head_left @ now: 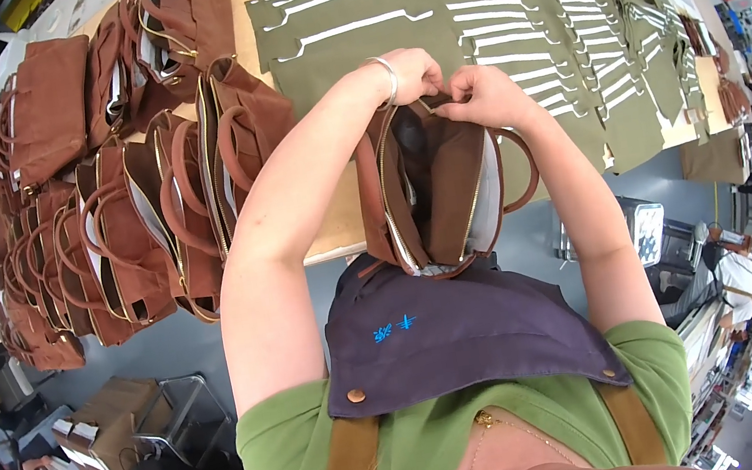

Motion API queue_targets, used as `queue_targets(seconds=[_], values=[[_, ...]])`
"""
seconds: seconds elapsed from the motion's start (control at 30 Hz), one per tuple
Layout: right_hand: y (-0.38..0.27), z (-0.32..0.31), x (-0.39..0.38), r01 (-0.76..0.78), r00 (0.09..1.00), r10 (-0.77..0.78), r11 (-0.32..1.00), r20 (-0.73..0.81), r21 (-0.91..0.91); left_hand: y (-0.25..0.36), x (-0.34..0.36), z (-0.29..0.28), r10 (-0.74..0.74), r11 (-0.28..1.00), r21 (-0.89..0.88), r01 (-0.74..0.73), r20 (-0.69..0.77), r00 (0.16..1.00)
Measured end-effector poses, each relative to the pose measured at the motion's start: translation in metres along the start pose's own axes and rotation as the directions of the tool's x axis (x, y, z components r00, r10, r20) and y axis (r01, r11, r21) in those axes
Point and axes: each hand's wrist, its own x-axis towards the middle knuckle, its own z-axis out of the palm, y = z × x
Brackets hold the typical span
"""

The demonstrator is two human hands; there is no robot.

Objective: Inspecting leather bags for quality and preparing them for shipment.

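A brown handbag [433, 192] stands open between my arms, its zipped mouth facing me and its far end against the table edge. My left hand [410, 74], with a silver bangle on the wrist, pinches the far end of the bag's opening. My right hand [481, 95] grips the same end right beside it, fingers closed on the fabric near the zipper. The bag's round handles hang to both sides. Its inside is dark and I cannot tell if anything is in it.
Many brown handbags [112, 226] stand packed in rows on the left of the wooden table [337, 231]. Olive-green fabric pieces with white stripes [479, 15] overlap across the far table. Chairs, boxes [115, 410] and other people sit around the edges.
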Motion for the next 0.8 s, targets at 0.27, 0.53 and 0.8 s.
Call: queue_targets(seconds=[0.27,0.53,0.8], values=[[0.018,0.005,0.001,0.254,0.967,-0.25,0.965,-0.056,0.068,-0.005,-0.002,0.004,0.036,0.998,-0.051,-0.037,-0.024,0.999],[0.022,0.009,0.002,0.197,0.979,-0.197,0.889,-0.042,0.414,0.001,-0.012,0.004,0.026,0.999,-0.019,-0.027,-0.068,0.997],[0.017,0.009,0.007,0.023,0.999,-0.013,0.976,-0.048,0.218,0.002,-0.015,0.009,-0.022,1.0,-0.016,0.02,-0.12,0.993]])
